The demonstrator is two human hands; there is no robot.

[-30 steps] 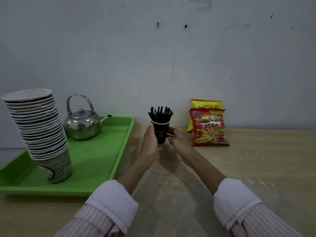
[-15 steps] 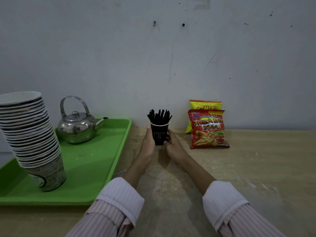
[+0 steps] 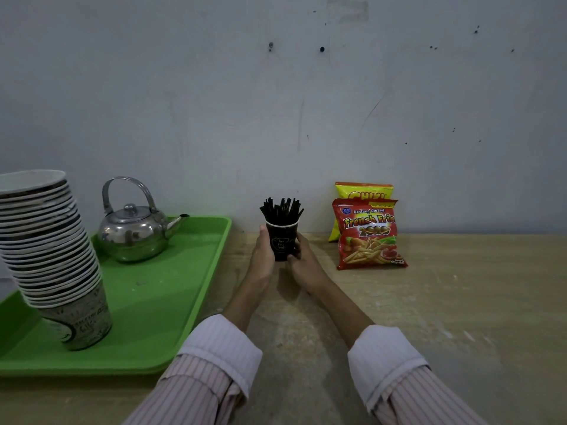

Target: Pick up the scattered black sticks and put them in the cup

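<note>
Cupping the black cup (image 3: 281, 243) from both sides, the left hand (image 3: 263, 256) lies flat against its left wall with the fingers held together and pointing away from the person, while the right hand (image 3: 302, 260) wraps its lower right side, fingers curled around the wall and fingertips touching near the base. The cup stands upright on the wooden table (image 3: 445, 302), close to the wall, and the black sticks (image 3: 281, 210) stand in it in a bundle, fanning out above the white rim. Both forearms stretch forward from rolled-up striped sleeves (image 3: 221, 360). Just to the right of the cup, two snack bags lean against the wall: a red French fries bag (image 3: 369, 237) in front and a yellow bag (image 3: 363, 190) behind it. To the left lies a green tray (image 3: 171, 289), its near edge beside the left forearm, carrying a shiny metal kettle (image 3: 133, 233) at the back and a tall, slightly leaning stack of paper cups (image 3: 49, 250) at the front.
</note>
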